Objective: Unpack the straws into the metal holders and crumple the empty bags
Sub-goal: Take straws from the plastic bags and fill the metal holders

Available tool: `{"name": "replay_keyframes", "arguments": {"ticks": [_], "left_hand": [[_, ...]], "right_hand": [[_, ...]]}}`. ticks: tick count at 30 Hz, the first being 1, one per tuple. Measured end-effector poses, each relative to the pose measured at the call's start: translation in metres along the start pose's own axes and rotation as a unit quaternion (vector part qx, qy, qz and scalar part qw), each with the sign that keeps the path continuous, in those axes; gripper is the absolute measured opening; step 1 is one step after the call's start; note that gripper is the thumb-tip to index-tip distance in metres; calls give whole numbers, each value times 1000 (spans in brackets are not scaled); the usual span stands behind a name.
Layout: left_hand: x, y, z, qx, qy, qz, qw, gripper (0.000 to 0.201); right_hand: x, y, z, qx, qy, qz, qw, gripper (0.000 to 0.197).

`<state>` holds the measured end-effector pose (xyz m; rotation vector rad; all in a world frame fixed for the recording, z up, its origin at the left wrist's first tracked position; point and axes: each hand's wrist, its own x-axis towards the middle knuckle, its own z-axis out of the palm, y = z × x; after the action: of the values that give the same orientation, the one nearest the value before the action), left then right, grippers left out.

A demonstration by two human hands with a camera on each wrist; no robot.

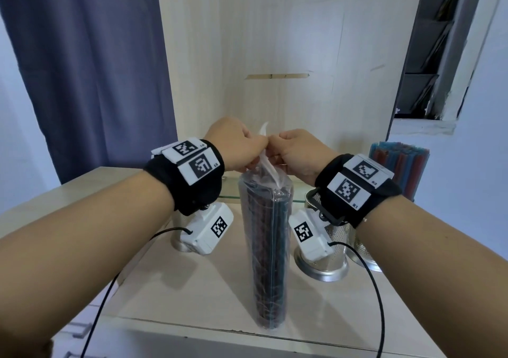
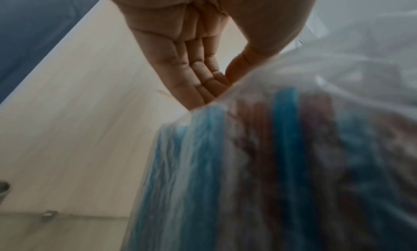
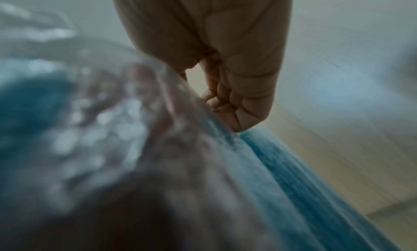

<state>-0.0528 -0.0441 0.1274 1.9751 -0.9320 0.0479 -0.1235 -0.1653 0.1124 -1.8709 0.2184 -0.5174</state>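
A clear plastic bag of straws (image 1: 268,250) stands upright on the pale wooden counter (image 1: 192,289), packed with dark red and blue straws. My left hand (image 1: 242,148) and right hand (image 1: 291,151) meet above it, and both pinch the bag's gathered top flap (image 1: 265,162). In the left wrist view the bag (image 2: 282,156) fills the lower right below the curled fingers (image 2: 198,73). The right wrist view is blurred; its fingers (image 3: 228,101) grip the plastic (image 3: 180,130). Perforated metal holders (image 1: 327,258) stand behind the right wrist, another (image 1: 181,236) behind the left.
At the back right a holder (image 1: 398,165) is full of red and blue straws. A glass shelf edge (image 1: 231,190) runs behind the bag. Cables (image 1: 376,289) trail from both wrist cameras across the counter. A blue curtain (image 1: 90,69) hangs at the left.
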Motion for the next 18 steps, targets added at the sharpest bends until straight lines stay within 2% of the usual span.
{"name": "replay_keyframes", "arguments": {"ticks": [5,8,12,15,18], "left_hand": [[-2,-5,8,97,38,48,993,33],[-3,-10,15,111,52,60,991,30],[-6,-18,24,67,88,71,991,29],[-7,-20,30,16,91,76,993,25],[-6,-23,32,-65,78,34,994,27]], "right_hand": [[-2,5,2,-9,-2,-5,1000,38],[-4,9,1,3,0,-12,1000,41],[-4,13,2,17,10,-13,1000,42],[-4,16,2,39,25,-8,999,41],[-5,18,2,61,58,-4,996,40]]}}
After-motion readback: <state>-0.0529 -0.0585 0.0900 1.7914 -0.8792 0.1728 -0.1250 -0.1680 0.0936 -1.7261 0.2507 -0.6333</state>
